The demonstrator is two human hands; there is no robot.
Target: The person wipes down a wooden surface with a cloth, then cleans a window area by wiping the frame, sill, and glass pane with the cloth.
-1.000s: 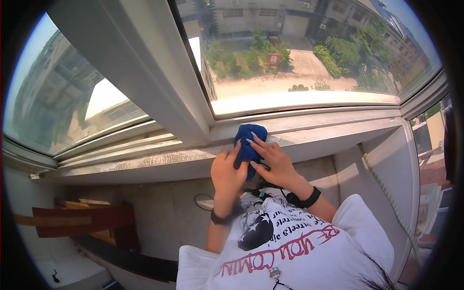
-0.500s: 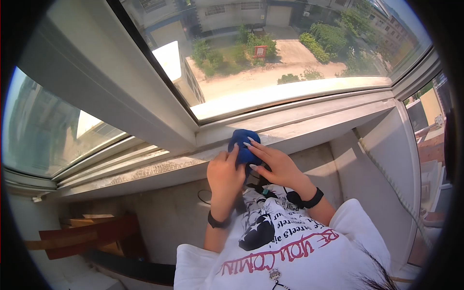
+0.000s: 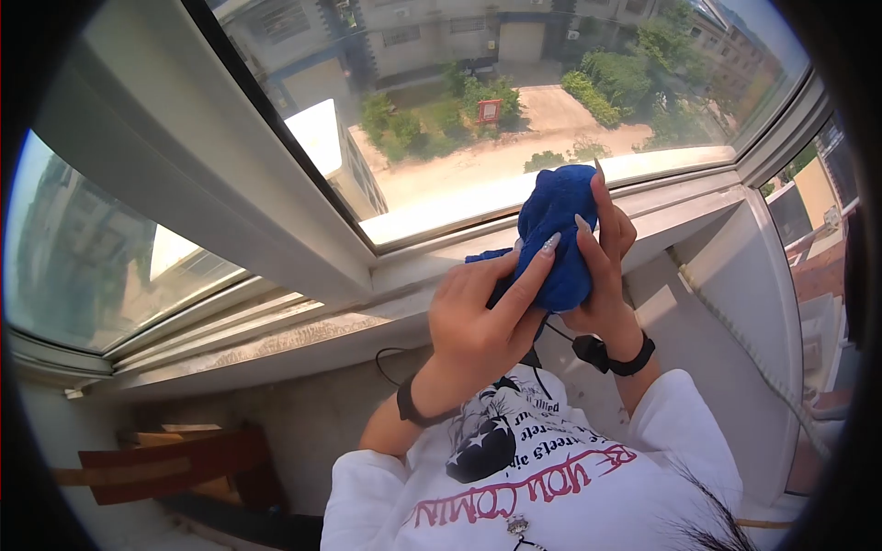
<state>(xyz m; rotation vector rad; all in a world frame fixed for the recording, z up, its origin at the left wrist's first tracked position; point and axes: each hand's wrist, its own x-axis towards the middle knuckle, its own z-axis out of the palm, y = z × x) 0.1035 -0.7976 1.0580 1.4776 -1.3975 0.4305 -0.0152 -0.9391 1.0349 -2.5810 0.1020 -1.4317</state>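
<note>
A bunched blue cloth [image 3: 558,216] is held up between my two hands, in front of the window's lower frame. My left hand [image 3: 482,303] grips it from the left, with the index finger laid along the cloth. On the other side, my right hand [image 3: 604,262] wraps its fingers round the right edge of the cloth. A loose end of the cloth sticks out to the left, past my left fingers. The cloth covers part of both hands' fingertips.
Beyond the hands runs a dusty window sill [image 3: 276,342] under a glass pane [image 3: 441,119]. A thick white post [image 3: 266,184] stands at the left. A rope [image 3: 735,335] hangs along the right wall. Wooden pieces [image 3: 175,464] lie at the lower left.
Both hands have lifted the blue cloth off the sill, up and to the right. The right hand has turned to hold the cloth's right side.
</note>
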